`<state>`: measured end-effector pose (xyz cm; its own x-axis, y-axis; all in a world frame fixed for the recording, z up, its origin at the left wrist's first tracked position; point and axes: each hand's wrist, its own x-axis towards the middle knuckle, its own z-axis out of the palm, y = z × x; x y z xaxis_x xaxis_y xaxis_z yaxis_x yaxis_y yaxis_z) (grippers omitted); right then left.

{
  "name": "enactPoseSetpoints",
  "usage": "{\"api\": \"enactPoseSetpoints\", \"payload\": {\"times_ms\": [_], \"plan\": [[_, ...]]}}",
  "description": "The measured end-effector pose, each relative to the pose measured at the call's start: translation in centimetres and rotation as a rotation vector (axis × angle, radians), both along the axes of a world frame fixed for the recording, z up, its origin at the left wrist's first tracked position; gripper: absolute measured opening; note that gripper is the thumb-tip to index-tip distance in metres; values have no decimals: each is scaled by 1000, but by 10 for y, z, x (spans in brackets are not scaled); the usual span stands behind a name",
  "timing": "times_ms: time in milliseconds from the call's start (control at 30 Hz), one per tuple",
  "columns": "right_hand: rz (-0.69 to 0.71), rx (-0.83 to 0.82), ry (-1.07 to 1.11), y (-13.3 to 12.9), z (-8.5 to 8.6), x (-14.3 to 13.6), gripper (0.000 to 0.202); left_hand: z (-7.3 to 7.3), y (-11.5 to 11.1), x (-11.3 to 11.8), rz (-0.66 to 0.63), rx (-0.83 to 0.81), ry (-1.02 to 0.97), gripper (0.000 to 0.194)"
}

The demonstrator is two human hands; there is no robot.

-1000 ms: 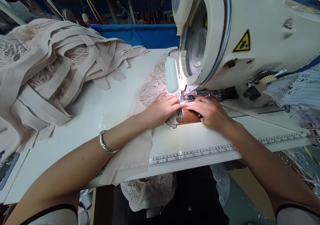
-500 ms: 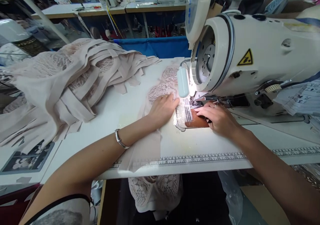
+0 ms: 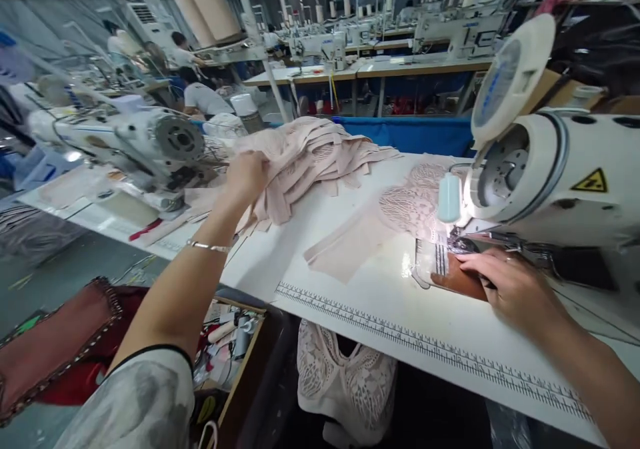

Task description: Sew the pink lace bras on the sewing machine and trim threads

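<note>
My left hand (image 3: 249, 174) reaches to the pile of pale pink lace garment pieces (image 3: 320, 152), fingers curled on the fabric at its near left side. At the sewing machine (image 3: 565, 176), my right hand (image 3: 517, 282) rests by the presser foot (image 3: 461, 244), fingers drawn together; whatever is between them is hidden. A single lace bra piece (image 3: 407, 209) lies flat left of the needle area, its plain band stretching toward the table's front. Below the table edge hangs another lace bra (image 3: 345, 382), over my lap.
A second sewing machine (image 3: 125, 139) stands to the left, with a thread cone (image 3: 133, 208) near it. A ruler strip (image 3: 400, 336) runs along the front edge. Below is an open drawer (image 3: 235, 349) of small items. Several people work farther back.
My left hand has left the lace piece by the needle and moved left to the pile. The view has swung left and up. My right hand stays by the presser foot.
</note>
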<state>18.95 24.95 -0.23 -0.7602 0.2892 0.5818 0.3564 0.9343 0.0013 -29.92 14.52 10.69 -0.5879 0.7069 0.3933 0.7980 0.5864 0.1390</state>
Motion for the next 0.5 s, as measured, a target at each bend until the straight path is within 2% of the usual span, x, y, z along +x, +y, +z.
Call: {"api": "enactPoseSetpoints", "payload": {"times_ms": [67, 167, 233, 300, 367, 433, 467, 500], "plan": [[22, 4, 9, 1, 0, -1, 41, 3, -1, -11, -58, -54, 23, 29], [12, 4, -1, 0, -1, -2, 35, 1, 6, -15, -186, -46, 131, 27], [2, 12, -8, -1, -1, -2, 32, 0, 17, -17, -251, -61, 116, 21], [2, 21, -6, -1, -1, -3, 30, 6, 30, -24, -263, -38, 43, 8], [0, 16, 0, 0, -2, -2, 30, 21, 45, -33, -188, 103, -24, 9], [-2, -10, 7, 0, -2, -2, 30, 43, 55, -37, -83, 291, -47, 14], [4, -23, 11, 0, -3, -2, 29, 55, 57, -35, -106, 330, 10, 16], [16, -32, 17, 0, -2, -2, 29, 67, 56, -29, -181, 317, 106, 20]]}}
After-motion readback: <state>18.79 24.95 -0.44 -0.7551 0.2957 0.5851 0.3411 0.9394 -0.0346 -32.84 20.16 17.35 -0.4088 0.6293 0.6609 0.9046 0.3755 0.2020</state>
